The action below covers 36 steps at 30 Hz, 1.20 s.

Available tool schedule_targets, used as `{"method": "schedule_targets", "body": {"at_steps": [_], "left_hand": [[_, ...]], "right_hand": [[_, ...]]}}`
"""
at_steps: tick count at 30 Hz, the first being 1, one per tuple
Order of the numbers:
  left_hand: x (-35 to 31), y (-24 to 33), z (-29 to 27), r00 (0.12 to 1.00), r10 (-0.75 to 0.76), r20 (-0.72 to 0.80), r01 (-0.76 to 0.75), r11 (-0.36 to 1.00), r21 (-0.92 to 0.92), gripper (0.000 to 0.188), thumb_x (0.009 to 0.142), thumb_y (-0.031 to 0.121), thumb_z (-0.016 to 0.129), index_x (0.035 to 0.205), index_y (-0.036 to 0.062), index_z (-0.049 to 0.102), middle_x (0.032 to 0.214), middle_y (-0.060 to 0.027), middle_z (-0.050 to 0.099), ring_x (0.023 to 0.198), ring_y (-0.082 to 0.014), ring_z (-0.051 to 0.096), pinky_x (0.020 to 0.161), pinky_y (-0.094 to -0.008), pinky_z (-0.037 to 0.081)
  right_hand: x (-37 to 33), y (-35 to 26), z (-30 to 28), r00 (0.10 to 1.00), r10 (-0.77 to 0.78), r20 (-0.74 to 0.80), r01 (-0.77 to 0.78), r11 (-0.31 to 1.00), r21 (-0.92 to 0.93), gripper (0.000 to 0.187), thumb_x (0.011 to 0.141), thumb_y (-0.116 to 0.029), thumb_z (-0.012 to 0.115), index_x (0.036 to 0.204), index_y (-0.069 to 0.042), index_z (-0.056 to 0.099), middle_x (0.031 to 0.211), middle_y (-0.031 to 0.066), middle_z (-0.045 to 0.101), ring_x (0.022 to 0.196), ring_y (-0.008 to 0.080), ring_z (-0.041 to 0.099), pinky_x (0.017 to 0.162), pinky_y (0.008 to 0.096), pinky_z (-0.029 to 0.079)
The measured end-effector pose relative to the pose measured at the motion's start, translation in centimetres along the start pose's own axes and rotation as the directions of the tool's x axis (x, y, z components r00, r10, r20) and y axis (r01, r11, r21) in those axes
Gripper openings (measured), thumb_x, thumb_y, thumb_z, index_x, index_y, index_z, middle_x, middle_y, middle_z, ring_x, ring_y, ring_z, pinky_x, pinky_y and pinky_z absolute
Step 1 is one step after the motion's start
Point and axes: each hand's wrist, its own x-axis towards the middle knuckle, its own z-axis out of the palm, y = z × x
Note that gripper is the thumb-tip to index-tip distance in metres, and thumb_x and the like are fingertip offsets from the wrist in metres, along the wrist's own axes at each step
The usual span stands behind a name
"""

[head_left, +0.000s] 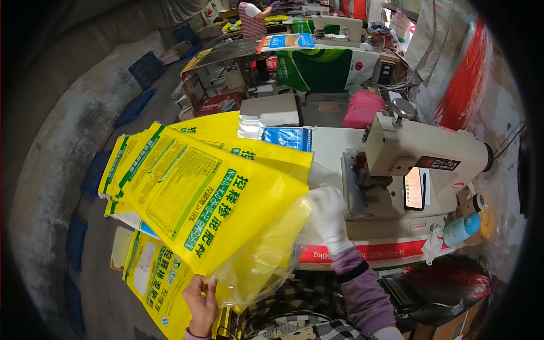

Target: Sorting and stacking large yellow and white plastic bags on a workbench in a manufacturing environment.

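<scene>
A yellow printed woven bag (187, 187) lies across the top of a stack of similar bags, with its open end toward me. A clear plastic liner (258, 272) sticks out of that end and hangs in folds. My bare left hand (201, 300) is closed, thumb and fingers pinching the liner at the bag's near corner. In a white glove, my right hand (328, 218) is at the bag's right corner, against the liner. Its fingers are smeared by motion, so their grip cannot be made out. Another yellow bag (150, 277) hangs below on the left.
To the right stands a white sewing machine (425, 147) with a lit phone (415, 190) on its bed. A blue spray can (462, 228) and a pink thread cone (362, 109) are nearby. Red threads (464, 79) hang behind. A person (252, 20) stands at the far end.
</scene>
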Motion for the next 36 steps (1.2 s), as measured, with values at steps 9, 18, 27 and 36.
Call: {"method": "schedule_targets", "body": {"at_steps": [9, 18, 27, 36], "left_hand": [[0.5, 0.1, -0.7, 0.999, -0.038, 0.015, 0.037, 0.998, 0.043, 0.017, 0.088, 0.006, 0.066, 0.077, -0.0027, 0.056, 0.057, -0.0101, 0.051, 0.051, -0.0147, 0.043, 0.051, -0.0293, 0.036], [0.5, 0.2, -1.2, 0.999, -0.041, -0.006, 0.042, 0.998, 0.042, 0.015, 0.088, 0.006, 0.066, 0.079, -0.0031, 0.057, 0.061, -0.0111, 0.052, 0.052, -0.0137, 0.047, 0.052, -0.0279, 0.038], [-0.4, -1.3, -1.2, 0.992, 0.102, 0.078, -0.112, 0.983, 0.148, 0.019, 0.085, 0.007, 0.071, 0.076, -0.0002, 0.056, 0.057, -0.0135, 0.055, 0.047, -0.0174, 0.054, 0.048, -0.0283, 0.042], [-3.8, -3.8, -2.0, 0.921, 0.213, 0.327, -0.299, 0.923, 0.242, 0.034, 0.084, 0.002, 0.063, 0.117, 0.0080, 0.067, 0.094, -0.0192, 0.068, 0.075, -0.0302, 0.067, 0.067, -0.0333, 0.054]], "right_hand": [[2.7, -6.2, -4.0, 0.982, 0.042, -0.184, -0.035, 0.999, 0.038, 0.023, 0.074, -0.009, 0.076, 0.094, -0.008, 0.065, 0.109, 0.0065, 0.062, 0.114, 0.0289, 0.052, 0.106, 0.0498, 0.034], [1.2, -2.8, -3.5, 0.926, -0.377, 0.012, 0.365, 0.903, 0.228, 0.022, 0.067, -0.004, 0.074, 0.086, -0.011, 0.067, 0.095, 0.0030, 0.064, 0.102, 0.0223, 0.059, 0.096, 0.0404, 0.045], [1.5, -3.3, -1.8, 0.995, 0.084, 0.048, -0.092, 0.975, 0.201, 0.008, 0.080, -0.009, 0.066, 0.087, -0.005, 0.066, 0.082, 0.0127, 0.065, 0.069, 0.0301, 0.063, 0.061, 0.0349, 0.050], [7.3, -2.8, -3.9, 0.922, -0.317, 0.220, 0.333, 0.942, -0.037, 0.020, 0.080, -0.024, 0.069, 0.092, -0.009, 0.066, 0.103, 0.0112, 0.065, 0.096, 0.0294, 0.062, 0.075, 0.0381, 0.050]]}}
